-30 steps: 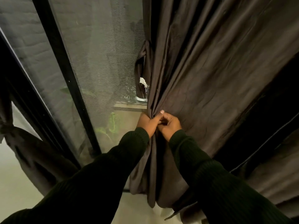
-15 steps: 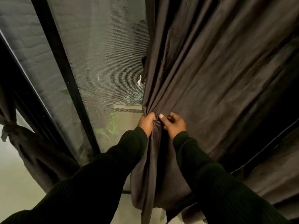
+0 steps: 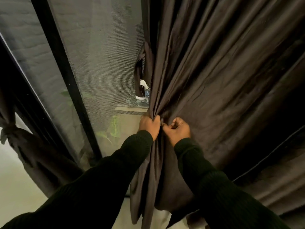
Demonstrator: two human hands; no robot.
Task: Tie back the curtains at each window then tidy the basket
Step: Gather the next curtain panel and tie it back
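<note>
Since half a second ago both hands have parted slightly along the fold they hold, and a loop of dark fabric with a white patch has come back into sight at the curtain's left edge. Observed: dark brown, softly creased fabric curtain (image 3: 214, 80) hangs over the right half of the view, its left edge drawn into tight vertical pleats. Left hand (image 3: 149, 126) is clenched around that gathered bunch, thumb side up, knuckles toward the window. Right hand (image 3: 177, 130) sits just beside it, fingers curled and pinching a fold of the same cloth; whether a separate tie is in that pinch cannot be told. Below the hands the curtain falls loose to the pale floor (image 3: 14, 182). Both arms wear dark ribbed knit sleeves (image 3: 105, 184). Above the hands, against the curtain's edge, hangs the dark fabric loop with a white patch (image 3: 142, 83). Left of the curtain is a grey mesh window screen (image 3: 99, 55), with green leaves dimly visible through it, bounded by a black upright window frame bar (image 3: 66, 76). Far left, well apart from the hands, a second dark curtain (image 3: 33, 152) is already cinched by a knotted tie (image 3: 7, 129).
</note>
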